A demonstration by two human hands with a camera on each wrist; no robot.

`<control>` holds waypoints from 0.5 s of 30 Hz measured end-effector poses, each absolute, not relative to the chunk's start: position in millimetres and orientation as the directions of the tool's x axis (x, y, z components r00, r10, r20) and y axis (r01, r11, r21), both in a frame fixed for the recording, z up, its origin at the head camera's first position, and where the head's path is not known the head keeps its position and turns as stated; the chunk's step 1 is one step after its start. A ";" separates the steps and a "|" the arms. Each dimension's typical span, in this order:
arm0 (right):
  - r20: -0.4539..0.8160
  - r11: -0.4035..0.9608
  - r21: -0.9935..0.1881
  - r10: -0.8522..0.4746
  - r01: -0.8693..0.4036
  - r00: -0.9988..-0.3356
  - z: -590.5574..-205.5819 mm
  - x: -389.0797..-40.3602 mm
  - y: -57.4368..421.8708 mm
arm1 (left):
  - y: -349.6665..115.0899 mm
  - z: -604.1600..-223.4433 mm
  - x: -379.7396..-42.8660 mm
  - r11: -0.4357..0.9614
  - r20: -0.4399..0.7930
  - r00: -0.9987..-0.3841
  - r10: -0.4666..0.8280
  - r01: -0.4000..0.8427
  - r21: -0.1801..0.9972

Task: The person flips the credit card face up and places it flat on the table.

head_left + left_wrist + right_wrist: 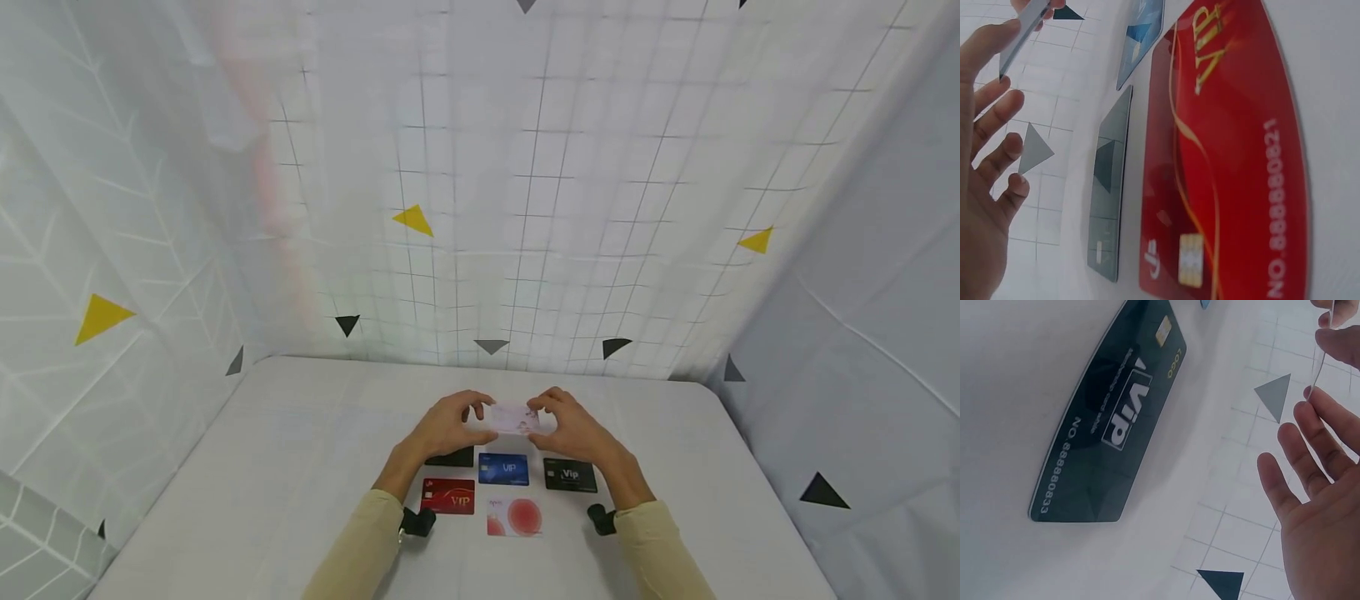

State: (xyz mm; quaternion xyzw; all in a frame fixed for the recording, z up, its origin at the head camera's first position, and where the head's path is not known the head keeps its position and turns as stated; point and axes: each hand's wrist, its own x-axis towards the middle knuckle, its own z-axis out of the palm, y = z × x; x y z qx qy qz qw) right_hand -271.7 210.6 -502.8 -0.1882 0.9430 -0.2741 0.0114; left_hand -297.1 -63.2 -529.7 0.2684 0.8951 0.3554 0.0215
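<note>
A pale pink card with a small printed design (512,417) is held up over the far part of the table. My left hand (448,423) pinches its left end between thumb and fingers; my right hand (572,427) does the same at the right end. From the left wrist, the card (1025,28) is seen slanted, with the lower fingers spread below it. The right wrist view shows its thin edge (1317,375) between thumb and forefinger. Directly nearer than the held card lies a blue VIP card (503,469).
A red VIP card (447,497) and a dark card (456,457), partly covered by the left hand, lie on the left. To the right is a black Vip card (569,476). A white card with a red circle (514,517) lies nearest. Gridded white curtains surround the white table (300,467).
</note>
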 end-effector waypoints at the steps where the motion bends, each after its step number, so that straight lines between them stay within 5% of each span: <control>1: 0.081 0.781 -0.523 -0.353 -0.341 -0.932 -503.9 -271.9 211.2 | -63.7 -530.0 -297.2 0.610 0.152 -0.856 0.494 0.466 0.641; 15: 0.085 0.762 -0.570 -0.319 -0.309 -0.944 -513.2 -275.9 215.3 | -60.8 -530.4 -299.2 0.697 0.142 -0.858 0.493 0.488 0.525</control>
